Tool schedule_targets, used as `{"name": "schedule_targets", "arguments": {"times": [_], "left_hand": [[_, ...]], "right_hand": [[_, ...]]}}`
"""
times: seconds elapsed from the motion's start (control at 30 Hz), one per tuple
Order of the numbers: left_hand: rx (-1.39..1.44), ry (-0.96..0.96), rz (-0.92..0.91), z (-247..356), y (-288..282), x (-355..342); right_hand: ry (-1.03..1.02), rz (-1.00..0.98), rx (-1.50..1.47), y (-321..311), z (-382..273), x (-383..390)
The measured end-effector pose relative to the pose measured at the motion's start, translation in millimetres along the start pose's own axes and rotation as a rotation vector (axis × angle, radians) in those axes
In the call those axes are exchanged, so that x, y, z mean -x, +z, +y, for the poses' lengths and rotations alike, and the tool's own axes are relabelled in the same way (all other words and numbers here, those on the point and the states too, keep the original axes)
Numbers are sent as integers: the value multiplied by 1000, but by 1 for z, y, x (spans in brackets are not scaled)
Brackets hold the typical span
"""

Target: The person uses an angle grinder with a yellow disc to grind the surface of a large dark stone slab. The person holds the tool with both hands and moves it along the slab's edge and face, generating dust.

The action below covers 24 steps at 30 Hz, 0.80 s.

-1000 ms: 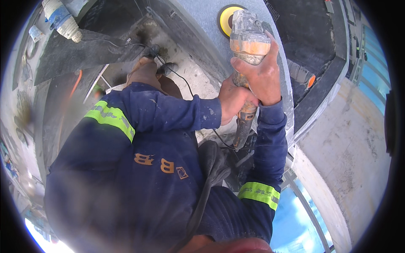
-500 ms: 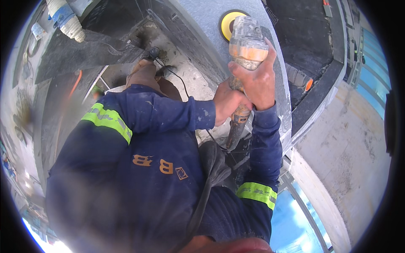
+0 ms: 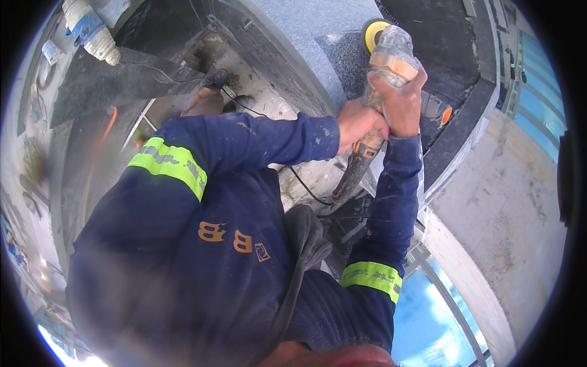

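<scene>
A dusty polisher [image 3: 391,64] with orange and grey parts lies slantwise in both my hands, its head pointing away from me. Its round yellow pad [image 3: 374,35] is at the right edge of a speckled grey stone slab [image 3: 306,21]; whether the pad touches the stone, I cannot tell. My left hand [image 3: 359,125] wraps the polisher's body around its middle. Just above it and to the right, my right hand [image 3: 402,101] grips the body close behind the head. Part of the handle is hidden by my fingers. A dark patch [image 3: 345,56] shows on the slab left of the pad.
A black cord [image 3: 306,186] runs from the handle's lower end toward the left. Another tool with an orange end [image 3: 446,115] lies right of my right hand. At upper left stands a white and blue wrapped object [image 3: 92,33]. A dark ledge [image 3: 458,134] borders the right side.
Both hands have moved the polisher to the right, from the slab's middle to its right edge. The dark patch on the stone now shows more fully.
</scene>
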<state>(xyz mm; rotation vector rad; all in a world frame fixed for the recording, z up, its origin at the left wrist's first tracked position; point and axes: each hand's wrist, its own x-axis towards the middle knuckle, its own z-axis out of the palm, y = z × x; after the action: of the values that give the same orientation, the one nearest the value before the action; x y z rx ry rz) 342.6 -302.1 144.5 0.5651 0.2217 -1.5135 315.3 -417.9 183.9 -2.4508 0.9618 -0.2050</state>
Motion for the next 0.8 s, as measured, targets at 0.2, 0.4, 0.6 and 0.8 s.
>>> {"name": "schedule_targets", "arguments": {"times": [0.2, 0.4, 0.6, 0.8], "left_hand": [[62, 106, 134, -19, -13, 55], [-4, -160, 4, 18, 8, -11], [-89, -39, 134, 11, 6, 11], [-23, -117, 25, 14, 4, 7]], "right_hand": [[-170, -193, -93, 16, -39, 43], [-289, -46, 547, -6, 8, -17], [-132, -86, -104, 7, 1, -1], [70, -34, -36, 1, -16, -7]]}}
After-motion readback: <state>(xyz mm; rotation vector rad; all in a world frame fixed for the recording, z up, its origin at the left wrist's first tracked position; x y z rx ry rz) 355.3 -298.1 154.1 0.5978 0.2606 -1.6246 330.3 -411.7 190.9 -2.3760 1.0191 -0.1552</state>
